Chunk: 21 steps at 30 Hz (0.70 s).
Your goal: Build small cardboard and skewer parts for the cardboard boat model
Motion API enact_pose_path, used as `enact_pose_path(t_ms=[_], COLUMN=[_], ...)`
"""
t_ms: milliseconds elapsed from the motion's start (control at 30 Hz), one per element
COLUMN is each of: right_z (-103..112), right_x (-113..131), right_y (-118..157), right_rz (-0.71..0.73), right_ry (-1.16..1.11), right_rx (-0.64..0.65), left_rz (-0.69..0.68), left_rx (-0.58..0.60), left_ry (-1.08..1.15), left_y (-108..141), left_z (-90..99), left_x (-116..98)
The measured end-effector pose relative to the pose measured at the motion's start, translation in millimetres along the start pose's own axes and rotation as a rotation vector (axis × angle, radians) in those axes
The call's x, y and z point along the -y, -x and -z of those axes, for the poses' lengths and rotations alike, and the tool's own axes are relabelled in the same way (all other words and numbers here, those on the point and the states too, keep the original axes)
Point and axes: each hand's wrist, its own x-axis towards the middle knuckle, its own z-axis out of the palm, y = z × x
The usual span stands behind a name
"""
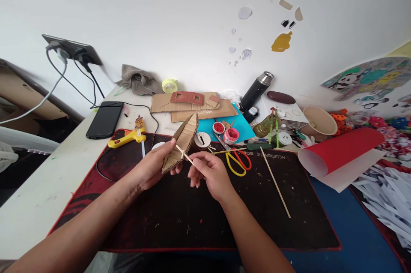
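Observation:
My left hand grips a pointed, boat-shaped cardboard piece, its fingers wrapped round the lower left side. The piece is tilted above the dark mat, its tip pointing up and away. Between the thumb and fingers of my right hand is a thin wooden stick, which crosses a short pale stick at the cardboard. Scissors with yellow and red handles lie just right of my right hand. Another wooden stick rests on the mat farther right.
A yellow glue gun and a black phone lie at the left. Behind are cardboard sheets, red paint jars and a black flask. A red paper roll sits at the right beside white paper strips.

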Motion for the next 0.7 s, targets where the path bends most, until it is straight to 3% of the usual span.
enact_pose_path(t_ms=[700], right_z=[1.9], right_x=[-1.4], right_y=[-0.7], right_rz=[-0.004], right_ry=[0.019], right_rx=[-0.013], left_rz=[-0.012], left_rx=[0.016], left_ry=[-0.014], left_y=[1.3], left_z=[0.1], left_x=[-0.6])
